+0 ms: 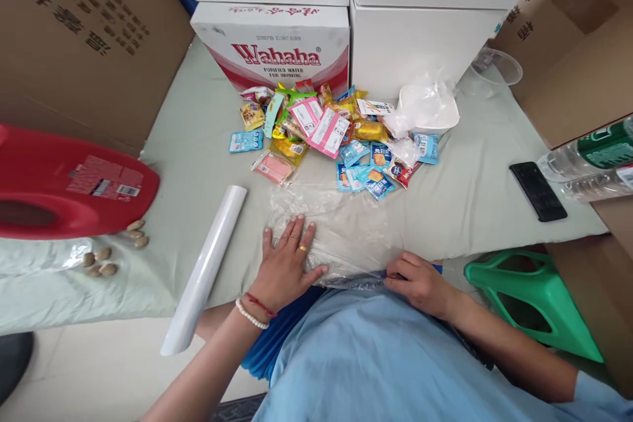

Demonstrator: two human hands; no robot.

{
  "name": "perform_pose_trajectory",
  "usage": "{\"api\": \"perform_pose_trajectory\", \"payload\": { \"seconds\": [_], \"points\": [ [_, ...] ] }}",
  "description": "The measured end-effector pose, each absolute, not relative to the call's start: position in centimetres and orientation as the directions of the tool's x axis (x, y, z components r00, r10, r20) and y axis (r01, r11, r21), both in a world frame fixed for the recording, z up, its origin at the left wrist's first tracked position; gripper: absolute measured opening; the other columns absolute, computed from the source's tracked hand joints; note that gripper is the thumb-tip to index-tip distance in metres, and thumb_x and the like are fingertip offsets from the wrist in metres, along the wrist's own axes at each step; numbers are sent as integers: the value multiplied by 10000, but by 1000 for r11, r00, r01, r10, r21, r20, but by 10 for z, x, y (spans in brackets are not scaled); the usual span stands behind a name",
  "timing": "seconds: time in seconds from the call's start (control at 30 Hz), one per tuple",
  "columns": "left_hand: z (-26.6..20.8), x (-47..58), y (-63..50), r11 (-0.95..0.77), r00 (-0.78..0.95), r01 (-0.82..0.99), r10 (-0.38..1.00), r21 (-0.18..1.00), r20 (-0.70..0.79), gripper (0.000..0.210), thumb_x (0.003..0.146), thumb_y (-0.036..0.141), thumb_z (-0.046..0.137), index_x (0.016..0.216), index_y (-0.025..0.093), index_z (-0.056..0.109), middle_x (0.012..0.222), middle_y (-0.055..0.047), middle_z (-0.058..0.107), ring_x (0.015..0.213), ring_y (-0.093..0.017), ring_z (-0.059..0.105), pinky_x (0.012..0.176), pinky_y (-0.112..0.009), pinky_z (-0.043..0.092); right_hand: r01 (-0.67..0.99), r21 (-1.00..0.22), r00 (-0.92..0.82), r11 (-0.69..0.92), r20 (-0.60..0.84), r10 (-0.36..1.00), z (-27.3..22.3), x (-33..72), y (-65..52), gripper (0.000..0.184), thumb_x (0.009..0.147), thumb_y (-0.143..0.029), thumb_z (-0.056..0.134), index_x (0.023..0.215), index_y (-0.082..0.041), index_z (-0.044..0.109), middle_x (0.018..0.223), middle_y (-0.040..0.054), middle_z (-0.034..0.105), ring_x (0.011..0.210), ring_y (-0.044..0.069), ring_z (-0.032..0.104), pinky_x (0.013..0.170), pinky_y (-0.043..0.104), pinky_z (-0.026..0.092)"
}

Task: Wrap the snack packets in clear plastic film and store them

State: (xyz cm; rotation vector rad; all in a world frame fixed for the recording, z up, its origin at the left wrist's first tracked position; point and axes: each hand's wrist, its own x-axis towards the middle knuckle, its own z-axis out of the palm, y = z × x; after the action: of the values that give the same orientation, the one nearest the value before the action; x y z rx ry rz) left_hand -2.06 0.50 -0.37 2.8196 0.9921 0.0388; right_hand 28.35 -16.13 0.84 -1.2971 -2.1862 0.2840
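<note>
And here the left hand lies open, fingers spread, on the clear plastic bag at the table's near edge; the right hand, fingers curled, pinches the bag's near side. Snack packets crowd the far edge!

A clear, colourless plastic film lies spread over the surface, just off the centre of the view towards 5 o'clock. It is thin, see-through and glossy, with fine creases all over; whether it is a bag or a single sheet cannot be told. It lies nearly flat and wider than deep. Its 12 o'clock margin is loosely crumpled. At 6 o'clock it reaches the surface's near edge, where the film bunches into shiny folds and something dark shows through.
</note>
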Motion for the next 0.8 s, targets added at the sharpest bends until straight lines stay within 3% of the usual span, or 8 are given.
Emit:
{"api": "perform_pose_trajectory", "payload": {
  "seconds": [0.13, 0.23, 0.33, 0.4, 0.5, 0.6, 0.7, 0.8],
  "points": [
    [-8, -28, -15, -716, 729, 680, 683, 160, -39, 1024, 924, 773, 513, 1684, 159, 205, 1738, -259, 189, 1600, -435, 253, 1245, -749, 76, 596, -643, -510, 481, 160, 845, 26, 314, -152, 253, 972, -86, 530, 973, -210, 750, 1035, 75, 735, 904, 168, 664, 779, 288, 538],
    [-13, -25, -21, -686, 704, 703, 708, 191, -48, 1153, 858, 834, 560, 1688, 139, 163, 1729, -282, 194, 1605, -440, 234, 1251, -740, 37, 540, -759, -380, 364, 167, 910, 53, 329, -125, 315, 994, -91, 482, 1127, -229, 732, 1135, 82, 731, 978, 158, 706, 836, 279, 567],
    [-14, -19, -19, -663, 688, 717, 723, 215, -63, 1217, 818, 850, 600, 1687, 130, 146, 1724, -294, 196, 1605, -446, 231, 1245, -750, 31, 641, -689, -186, 337, 287, 940, 65, 310, -88, 330, 1037, -144, 452, 1202, -244, 719, 1129, 97, 733, 1034, 209, 688, 917, 373, 571],
    [-14, -15, -17, -659, 686, 718, 725, 223, -65, 1230, 808, 843, 619, 1689, 132, 139, 1721, -296, 202, 1603, -447, 236, 1242, -755, 45, 712, -601, -216, 363, 304, 928, 55, 281, -65, 323, 1053, -238, 499, 1312, -227, 692, 1262, 134, 717, 1178, 267, 642, 1045, 480, 533],
    [-15, -16, -14, -664, 687, 717, 725, 215, -51, 1228, 803, 832, 633, 1690, 139, 141, 1713, -302, 220, 1596, -449, 256, 1243, -752, 62, 796, -477, -306, 372, 214, 928, 22, 239, -38, 511, 1048, -408, 568, 1506, -180, 567, 1581, 174, 530, 1489, 341, 425, 1233, 600, 361],
    [-16, -27, -11, -669, 687, 719, 725, 189, -49, 1229, 801, 824, 645, 1691, 144, 139, 1713, -299, 221, 1591, -444, 274, 1238, -762, 70, 866, -383, -299, 323, 121, 946, -7, 229, -23, 559, 1068, -445, 525, 1558, -175, 514, 1675, 159, 419, 1587, 358, 285, 1284, 642, 236],
    [-16, -37, -8, -671, 688, 722, 722, 165, -72, 1237, 784, 823, 664, 1691, 156, 153, 1717, -284, 224, 1594, -443, 266, 1234, -774, 97, 876, -407, -249, 260, 81, 965, -13, 245, -13, 529, 1081, -385, 496, 1550, -141, 513, 1670, 184, 416, 1574, 335, 320, 1262, 579, 314],
    [-12, -37, -8, -670, 680, 733, 728, 118, -89, 1182, 753, 774, 733, 1677, 213, 256, 1732, -246, 214, 1604, -470, 214, 1216, -805, 111, 848, -481, -210, 224, 83, 974, 6, 262, 2, 434, 1074, -324, 490, 1441, -119, 600, 1499, 202, 594, 1411, 311, 512, 1192, 521, 417]
  ]
}}
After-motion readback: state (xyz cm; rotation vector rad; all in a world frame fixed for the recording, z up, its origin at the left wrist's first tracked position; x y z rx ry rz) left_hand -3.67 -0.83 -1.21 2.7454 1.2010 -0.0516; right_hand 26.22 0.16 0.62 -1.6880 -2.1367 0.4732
